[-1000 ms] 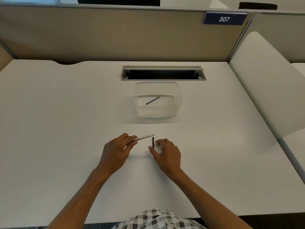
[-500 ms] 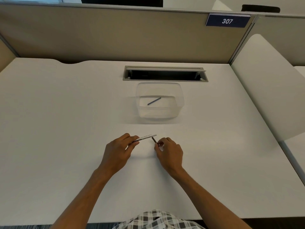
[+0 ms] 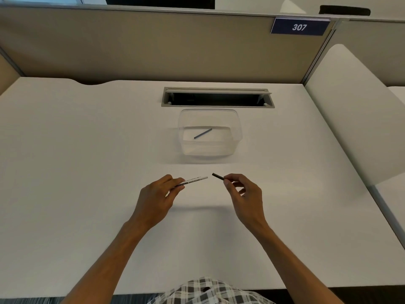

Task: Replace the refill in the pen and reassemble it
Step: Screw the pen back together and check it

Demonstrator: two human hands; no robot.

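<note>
My left hand (image 3: pixel 158 197) pinches a white marker barrel (image 3: pixel 195 180) with black lettering, its open end pointing right and slightly up. My right hand (image 3: pixel 244 194) holds a short dark refill stick (image 3: pixel 218 176) between thumb and forefinger, its free tip aimed at the barrel's open end with a small gap between them. Both are held a little above the white desk (image 3: pixel 87 172). A second, bluish-grey refill (image 3: pixel 203 133) lies on the bottom of a clear plastic container (image 3: pixel 237 137) behind the hands.
A grey cable slot (image 3: pixel 217 97) is recessed in the desk behind the container. A beige partition (image 3: pixel 153 44) with a blue "307" sign (image 3: pixel 299 27) closes the back. A white divider panel (image 3: pixel 355 110) rises at the right edge.
My right hand picked the dark refill up from the desk and drew away to the right, turning its tip toward the barrel. My left hand stayed put with the barrel.
</note>
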